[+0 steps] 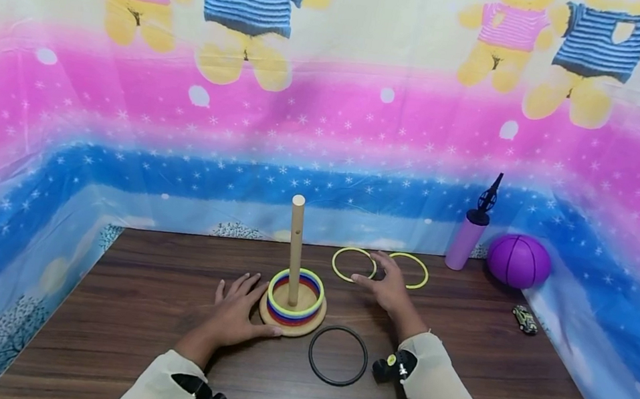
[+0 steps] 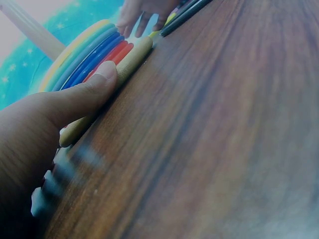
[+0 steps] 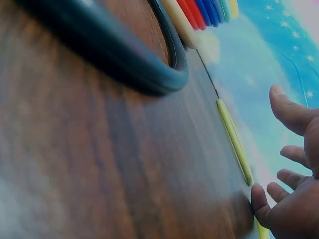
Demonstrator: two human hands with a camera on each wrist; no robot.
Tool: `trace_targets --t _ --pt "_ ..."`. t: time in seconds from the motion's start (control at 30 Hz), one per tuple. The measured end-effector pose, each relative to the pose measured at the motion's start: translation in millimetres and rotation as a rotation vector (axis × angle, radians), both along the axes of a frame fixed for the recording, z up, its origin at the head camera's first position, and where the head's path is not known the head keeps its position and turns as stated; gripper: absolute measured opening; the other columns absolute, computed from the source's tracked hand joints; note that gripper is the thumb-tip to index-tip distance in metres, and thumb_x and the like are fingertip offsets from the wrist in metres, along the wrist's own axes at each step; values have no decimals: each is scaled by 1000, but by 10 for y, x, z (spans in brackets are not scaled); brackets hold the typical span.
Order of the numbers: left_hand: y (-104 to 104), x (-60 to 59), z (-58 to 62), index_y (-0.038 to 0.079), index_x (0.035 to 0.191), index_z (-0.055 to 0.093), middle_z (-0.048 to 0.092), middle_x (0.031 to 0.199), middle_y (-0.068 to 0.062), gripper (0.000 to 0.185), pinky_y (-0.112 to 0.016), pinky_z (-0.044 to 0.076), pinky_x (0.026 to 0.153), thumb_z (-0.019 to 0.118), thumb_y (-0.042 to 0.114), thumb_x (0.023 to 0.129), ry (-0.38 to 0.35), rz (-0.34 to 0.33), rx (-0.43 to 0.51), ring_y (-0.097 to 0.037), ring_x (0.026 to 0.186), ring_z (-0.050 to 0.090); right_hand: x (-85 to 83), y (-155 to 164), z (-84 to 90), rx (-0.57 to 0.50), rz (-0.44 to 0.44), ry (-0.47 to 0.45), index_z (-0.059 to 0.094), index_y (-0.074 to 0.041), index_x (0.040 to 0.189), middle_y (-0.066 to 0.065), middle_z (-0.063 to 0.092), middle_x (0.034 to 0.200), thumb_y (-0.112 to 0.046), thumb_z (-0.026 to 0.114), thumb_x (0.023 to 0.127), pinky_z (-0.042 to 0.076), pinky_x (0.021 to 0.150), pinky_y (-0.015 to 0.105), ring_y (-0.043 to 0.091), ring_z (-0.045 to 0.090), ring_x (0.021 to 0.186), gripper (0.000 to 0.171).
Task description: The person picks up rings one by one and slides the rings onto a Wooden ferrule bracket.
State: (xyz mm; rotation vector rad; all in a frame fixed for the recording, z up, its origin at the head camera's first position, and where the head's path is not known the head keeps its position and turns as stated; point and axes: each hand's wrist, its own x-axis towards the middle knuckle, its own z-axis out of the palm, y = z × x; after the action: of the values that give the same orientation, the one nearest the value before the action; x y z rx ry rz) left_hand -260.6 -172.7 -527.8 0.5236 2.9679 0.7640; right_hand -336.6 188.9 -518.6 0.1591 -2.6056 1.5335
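Near the middle of the counter, a wooden ring-toss stand rises upright with stacked rings lying round the foot of its peg, yellow uppermost over blue and red. Against the left and near side of the base rests the left hand, its grip spread wide, thumb laid along the near edge and fingers straight at the left, which looks like steadying rather than lifting. On the far side, to the right of the peg, the right hand hovers with a wide, empty grip between the left yellow ring and the right yellow ring, both flat on the counter; whether a fingertip touches either one, I cannot tell. Thumb and forefinger overlap the right edge of the left one, so the step in hand seems to be reaching for a loose ring. Such a pickup would call for narrowing that grip on the thin rim, raising the ring clear of the peg's top and centring it before lowering, with the base kept firm. On the near side, right of the stand, a black ring lies flat, apart from both hands.
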Motion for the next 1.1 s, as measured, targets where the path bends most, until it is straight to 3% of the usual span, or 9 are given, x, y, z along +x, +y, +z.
trace_targets --t 0.43,1.1 --pt "-1 7 7 12 169 44 32 178 -21 111 -83 3 128 83 72 84 18 3 -1 -48 168 21 -112 15 14 62 12 -26 46 -2 165 22 25 180 -34 81 101 29 130 71 49 21 167 80" --pt "-4 -12 -22 12 169 44 31 179 -20 110 -82 0 128 84 70 85 -3 6 10 -47 169 18 -197 -14 -52 118 33 -33 46 2 163 25 25 179 -32 81 101 31 129 71 53 22 166 80"
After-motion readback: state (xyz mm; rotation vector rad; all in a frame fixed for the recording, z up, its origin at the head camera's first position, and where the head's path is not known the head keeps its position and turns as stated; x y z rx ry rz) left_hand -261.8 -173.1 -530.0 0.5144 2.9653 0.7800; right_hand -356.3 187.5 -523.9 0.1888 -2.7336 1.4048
